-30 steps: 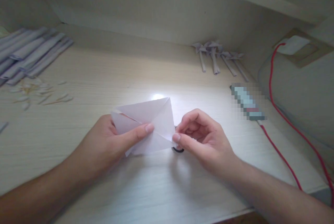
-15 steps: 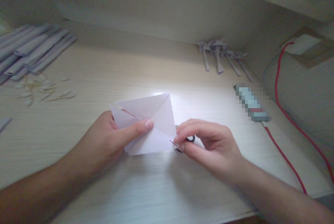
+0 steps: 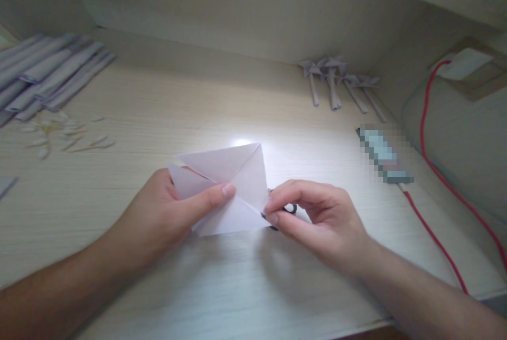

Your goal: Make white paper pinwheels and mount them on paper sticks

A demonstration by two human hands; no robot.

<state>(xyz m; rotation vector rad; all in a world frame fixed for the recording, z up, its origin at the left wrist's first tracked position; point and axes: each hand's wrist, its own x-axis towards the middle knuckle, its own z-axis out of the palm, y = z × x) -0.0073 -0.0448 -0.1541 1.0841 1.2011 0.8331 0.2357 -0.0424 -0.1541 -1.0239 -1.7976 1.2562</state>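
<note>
A white square sheet of paper [image 3: 249, 178], creased and slit along its diagonals, is held above the table. My left hand [image 3: 174, 202] grips it from the left, thumb on top near the centre and the other fingers hidden underneath. At the right edge, my right hand [image 3: 317, 216] pinches the paper's lower right corner between thumb and fingertips, close to a slit. Behind that hand, black loops that look like scissor handles [image 3: 291, 208] show in part; the rest is hidden by the paper and the hand.
Rolled paper tubes [image 3: 59, 73] are piled at the far left, with scattered cotton swabs [image 3: 71, 131] in front. Several paper pinwheels [image 3: 331, 78] lie at the back right. A blurred-out phone [image 3: 382, 155] with a red cable [image 3: 433, 239] lies to the right. A back wall closes off the table.
The paper and both hands keep nearly the same pose. My right fingertips have shifted very slightly at the corner, and the view has moved a little.
</note>
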